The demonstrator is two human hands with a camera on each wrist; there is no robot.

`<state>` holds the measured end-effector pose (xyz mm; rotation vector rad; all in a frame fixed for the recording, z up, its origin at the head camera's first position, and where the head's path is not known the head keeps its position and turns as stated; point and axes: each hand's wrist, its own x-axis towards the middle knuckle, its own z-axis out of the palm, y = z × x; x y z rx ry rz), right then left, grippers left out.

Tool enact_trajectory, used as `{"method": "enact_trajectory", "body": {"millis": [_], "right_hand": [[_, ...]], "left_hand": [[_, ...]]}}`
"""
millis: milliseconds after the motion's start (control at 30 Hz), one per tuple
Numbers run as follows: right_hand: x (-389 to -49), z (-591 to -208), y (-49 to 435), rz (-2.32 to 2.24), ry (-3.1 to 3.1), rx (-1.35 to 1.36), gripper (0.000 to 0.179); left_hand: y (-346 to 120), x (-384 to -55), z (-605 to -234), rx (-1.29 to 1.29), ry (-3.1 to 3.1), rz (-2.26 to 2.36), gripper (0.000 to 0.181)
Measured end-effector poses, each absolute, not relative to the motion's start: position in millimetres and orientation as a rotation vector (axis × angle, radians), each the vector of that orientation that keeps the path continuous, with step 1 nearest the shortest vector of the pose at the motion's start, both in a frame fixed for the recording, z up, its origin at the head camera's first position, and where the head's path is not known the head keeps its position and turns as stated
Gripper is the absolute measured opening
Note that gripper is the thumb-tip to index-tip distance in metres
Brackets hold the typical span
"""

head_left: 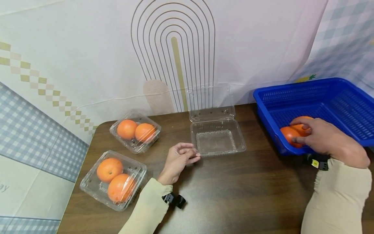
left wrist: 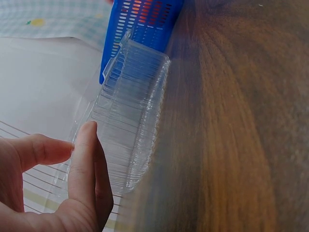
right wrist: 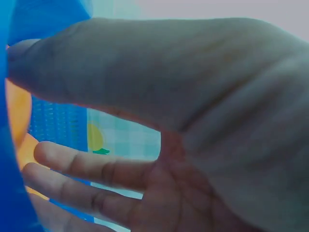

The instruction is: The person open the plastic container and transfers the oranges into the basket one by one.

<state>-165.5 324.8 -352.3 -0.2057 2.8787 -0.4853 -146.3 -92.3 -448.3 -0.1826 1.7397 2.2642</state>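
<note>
A white cloth printed with nested arches [head_left: 87,48] closes off the back, behind a dark wood-grained bench [head_left: 228,195]. On the right sits a blue plastic basket [head_left: 304,94], lattice-walled and set aslant; its solid-looking rim and side rise between the oranges inside and the open clamshell [head_left: 216,143]. That clamshell, thin clear ribbed plastic, lies mid-bench with its long side running left to right, hinge at the back and lid upright before the cloth. To its left, two shut clamshells, the farther [head_left: 134,144] and the nearer [head_left: 134,165], lie askew, each holding two round, glossy oranges in a diagonal row. The left hand [head_left: 179,161] pinches the open clamshell's near-left corner, thumb and forefinger closed on the rim. The right hand [head_left: 325,135] reaches over the basket's near rim, thumb and fingers spread and curled round the front orange [head_left: 289,134]; how firmly, I cannot tell. A second orange [head_left: 302,128] lies against it, farther in.
</note>
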Motion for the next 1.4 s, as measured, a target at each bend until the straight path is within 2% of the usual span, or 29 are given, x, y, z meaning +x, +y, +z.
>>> {"method": "enact_trajectory", "body": {"millis": [200, 467, 733, 1067, 1400], "right_hand": [[-163.3, -349.9, 322.6, -0.527, 2.852, -0.166, 0.029], [-162.8, -351.5, 322.5, -0.441, 2.821, -0.141, 0.047], [-164.8, -350.5, 319.5, -0.468, 2.870, -0.238, 0.036], [-165.8, -349.1, 316.9, -0.358, 2.848, -0.187, 0.059], [-167.0, -348.7, 307.0, -0.453, 2.856, -0.162, 0.058]], "left_hand": [[-92.0, -145.4, -446.5, -0.185, 1.735, 2.260, 0.034], [-92.8, -143.0, -446.6, -0.191, 1.746, 2.237, 0.035], [-93.1, -142.9, -447.2, -0.180, 1.761, 2.230, 0.034], [-91.6, -145.5, -445.1, -0.191, 1.767, 2.223, 0.034], [-91.4, -144.9, -445.7, -0.203, 1.752, 2.239, 0.034]]}}
